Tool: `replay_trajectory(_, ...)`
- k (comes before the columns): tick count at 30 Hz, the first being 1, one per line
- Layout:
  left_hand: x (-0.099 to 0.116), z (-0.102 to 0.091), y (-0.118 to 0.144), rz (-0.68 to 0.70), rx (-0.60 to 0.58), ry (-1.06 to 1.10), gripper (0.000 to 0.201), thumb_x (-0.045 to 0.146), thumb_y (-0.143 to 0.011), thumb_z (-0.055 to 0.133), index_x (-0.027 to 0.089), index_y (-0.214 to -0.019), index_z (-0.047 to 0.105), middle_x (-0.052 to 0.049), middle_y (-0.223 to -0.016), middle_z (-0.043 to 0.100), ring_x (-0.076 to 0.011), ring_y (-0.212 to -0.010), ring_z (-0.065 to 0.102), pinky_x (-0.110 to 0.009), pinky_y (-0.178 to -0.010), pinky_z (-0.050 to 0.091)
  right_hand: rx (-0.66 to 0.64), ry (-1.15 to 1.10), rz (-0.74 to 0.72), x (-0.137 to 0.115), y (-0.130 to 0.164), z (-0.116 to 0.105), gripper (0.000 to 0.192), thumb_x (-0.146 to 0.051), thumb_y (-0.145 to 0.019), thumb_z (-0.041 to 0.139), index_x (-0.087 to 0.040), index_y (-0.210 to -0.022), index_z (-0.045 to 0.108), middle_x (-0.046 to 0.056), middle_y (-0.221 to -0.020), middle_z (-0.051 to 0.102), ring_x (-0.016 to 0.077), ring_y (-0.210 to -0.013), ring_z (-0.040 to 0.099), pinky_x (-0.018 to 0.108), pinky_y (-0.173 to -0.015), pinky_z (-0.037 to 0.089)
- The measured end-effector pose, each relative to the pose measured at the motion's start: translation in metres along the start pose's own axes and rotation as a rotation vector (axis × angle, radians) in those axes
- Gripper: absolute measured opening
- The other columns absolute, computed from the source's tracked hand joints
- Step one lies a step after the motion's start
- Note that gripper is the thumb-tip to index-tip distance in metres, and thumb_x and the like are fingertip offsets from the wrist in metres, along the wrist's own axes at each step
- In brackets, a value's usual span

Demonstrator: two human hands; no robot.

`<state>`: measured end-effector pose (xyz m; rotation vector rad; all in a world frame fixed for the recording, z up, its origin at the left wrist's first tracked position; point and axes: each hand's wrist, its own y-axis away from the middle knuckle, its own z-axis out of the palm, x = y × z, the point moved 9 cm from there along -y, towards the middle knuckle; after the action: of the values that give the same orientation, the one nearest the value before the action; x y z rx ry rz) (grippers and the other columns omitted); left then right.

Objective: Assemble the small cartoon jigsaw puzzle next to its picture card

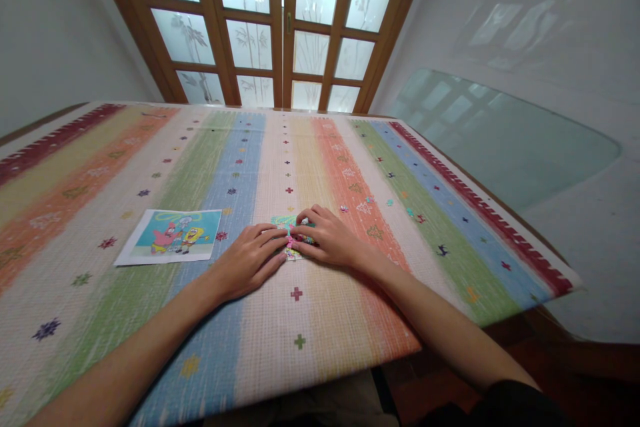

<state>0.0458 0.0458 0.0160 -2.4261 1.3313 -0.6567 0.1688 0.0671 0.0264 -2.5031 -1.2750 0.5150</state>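
A small, partly joined jigsaw puzzle (290,256) in turquoise, pink and yellow lies flat on the striped tablecloth, largely covered by my hands. From the left, my left hand (253,253) rests palm down, its fingers stretched out and the tips on the puzzle's left part. My right hand (327,237) is bent over the right side, thumb and fingers closed in on the pieces there. What lies under the right fingers is mostly hidden. To the left of my left hand is a printed picture (180,235) of cartoon figures on white paper.
Several loose jigsaw pieces, among them a pinkish one (344,209) and a turquoise one (389,203), lie beyond and right of my right hand. A patterned, striped tablecloth (280,327) covers the table. Wooden doors (277,20) with frosted panes stand behind it, a white wall (565,27) at right.
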Motion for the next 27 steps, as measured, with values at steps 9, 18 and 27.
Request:
replay_trajectory(9,-0.003,0.002,0.002,-0.002,0.006,0.014,0.032,0.033,-0.106,0.050,0.021,-0.131,0.066,-0.010,-0.130,0.070,-0.0277,-0.124,0.059,-0.050,-0.105,0.049,-0.022,0.051,-0.008,-0.001,0.000,0.002,0.031,-0.041,-0.105,0.052,-0.019,-0.108,0.074,0.013,-0.108,0.066,0.0256,-0.096,0.053,0.041,-0.085,0.043)
replay_trajectory(18,0.000,0.000,0.001,0.006,0.002,-0.011,0.031,0.032,-0.106,0.049,0.019,-0.130,0.066,-0.010,-0.126,0.072,-0.0276,-0.121,0.060,-0.048,-0.104,0.049,-0.028,-0.014,-0.053,-0.009,0.000,0.000,0.026,-0.033,-0.105,0.050,-0.021,-0.106,0.073,0.010,-0.113,0.071,0.0249,-0.100,0.055,0.042,-0.090,0.044)
replay_trajectory(27,-0.003,0.000,0.002,-0.013,0.011,0.003,0.031,0.030,-0.105,0.050,0.019,-0.131,0.065,-0.010,-0.128,0.071,-0.0278,-0.123,0.059,-0.048,-0.104,0.050,-0.087,-0.012,-0.068,-0.013,0.001,0.007,0.027,-0.029,-0.106,0.047,-0.022,-0.109,0.073,0.008,-0.116,0.074,0.0251,-0.102,0.056,0.042,-0.090,0.045)
